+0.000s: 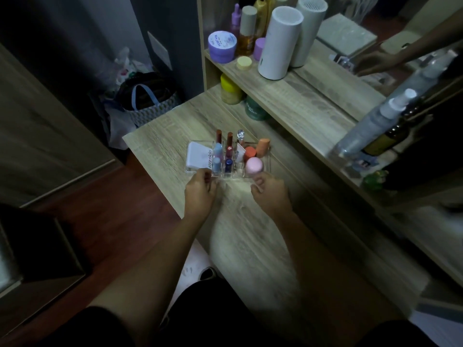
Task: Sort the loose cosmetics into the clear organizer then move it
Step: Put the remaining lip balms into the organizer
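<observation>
The clear organizer [266,164] stands on the wooden dressing table [250,234], filled with cosmetics. A white compact [198,156] lies in its left section. Several lipsticks and small tubes [228,152] stand upright in the middle slots. On the right sit a pink sponge [254,165] and two orange sponges [258,149]. My left hand [200,190] pinches the organizer's near left edge. My right hand [269,192] grips the near right edge, below the pink sponge. The frame is blurred.
A raised shelf [308,101] behind holds a purple jar [222,46], an amber bottle [246,31] and a white cylinder [278,43]. A yellow jar [230,88] and a green jar [254,110] stand beneath it. Spray bottles [375,123] stand at right before a mirror. Bags [147,101] lie on the floor at left.
</observation>
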Motion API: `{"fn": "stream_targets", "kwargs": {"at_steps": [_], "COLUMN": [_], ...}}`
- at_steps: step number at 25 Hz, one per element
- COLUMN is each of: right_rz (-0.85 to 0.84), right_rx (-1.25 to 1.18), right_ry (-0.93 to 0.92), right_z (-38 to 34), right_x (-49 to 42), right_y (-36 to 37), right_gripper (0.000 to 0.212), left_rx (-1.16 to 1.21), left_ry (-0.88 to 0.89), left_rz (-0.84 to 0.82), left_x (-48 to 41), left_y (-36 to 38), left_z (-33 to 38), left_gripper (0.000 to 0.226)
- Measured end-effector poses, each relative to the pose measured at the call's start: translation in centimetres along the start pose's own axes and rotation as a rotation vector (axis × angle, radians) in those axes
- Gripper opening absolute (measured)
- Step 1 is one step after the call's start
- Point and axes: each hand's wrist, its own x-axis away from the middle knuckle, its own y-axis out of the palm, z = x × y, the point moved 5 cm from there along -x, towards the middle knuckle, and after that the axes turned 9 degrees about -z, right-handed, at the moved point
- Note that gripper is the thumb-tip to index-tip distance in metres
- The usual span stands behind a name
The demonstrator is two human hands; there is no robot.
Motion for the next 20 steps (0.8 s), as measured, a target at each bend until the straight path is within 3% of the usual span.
{"fn": "stream_targets", "kwargs": {"at_steps": [4,6,8,10,12,16,20], "right_rz": [-0.317,-0.373,-0.296,-0.234,-0.189,-0.023,0.077], "right_rx": [0.182,0.246,0.052,-0.352,-0.575,-0.626,-0.622], "right_ry": [0.133,0.155,0.145,0.181,0.153,0.033,-0.011], "right_z": [2.6,3.7,4.1,3.5,1.9,-1.0,-1.9], "right_x": [1.7,2.2,2.3,2.4,1.7,0.1,-1.1], "right_y": [0.5,0.9,0.8,0.5,0.1,-0.8,-0.2], "right_gripper": [0.05,0.042,0.03,0.032,0.038,0.041,0.04], "left_rx": [-0.075,-0.127,-0.204,-0.266,-0.336,-0.566,-0.701], "left_ry": [0.038,0.057,0.085,0.123,0.213,0.418,0.417], "left_rz": [-0.048,-0.07,-0.136,-0.202,-0.29,-0.513,-0.582], "left_x": [1.4,1.9,2.4,2.8,2.8,2.9,3.1], "left_y": [0.7,0.9,1.3,1.8,2.5,4.6,5.8], "left_z": [-0.4,-0.9,-1.5,-1.9,-2.0,-2.6,-4.3], "left_gripper": [0.014,0.014,0.017,0.02,0.025,0.053,0.058]}}
